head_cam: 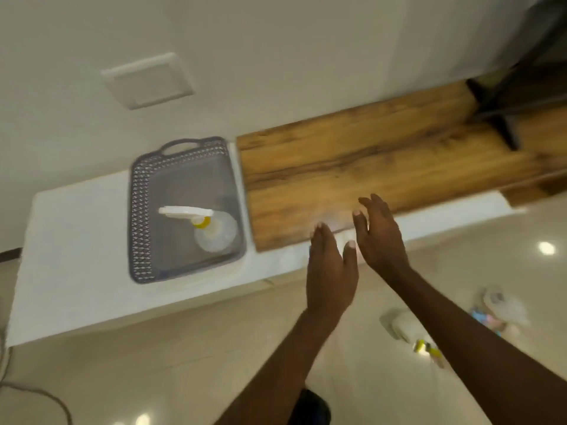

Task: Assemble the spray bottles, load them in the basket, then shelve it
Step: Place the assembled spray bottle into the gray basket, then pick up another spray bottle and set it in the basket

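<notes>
Seen from above, two bare hands reach forward side by side, both empty. On the left hand (pixel 329 268) the fingers are straight and held together; the right hand (pixel 380 237) is just as relaxed and flat, its thumb apart. They hover over the near edge of a wooden board (pixel 352 167) lying on a white counter (pixel 76 256). Just left of the board sits a grey basket (pixel 142 216) with a lattice rim and a handle. Inside it stands one clear spray bottle (pixel 211 230) with a yellow collar and white trigger top. More bottle parts (pixel 411 332) lie blurred on the tiled floor (pixel 184 363) at lower right.
</notes>
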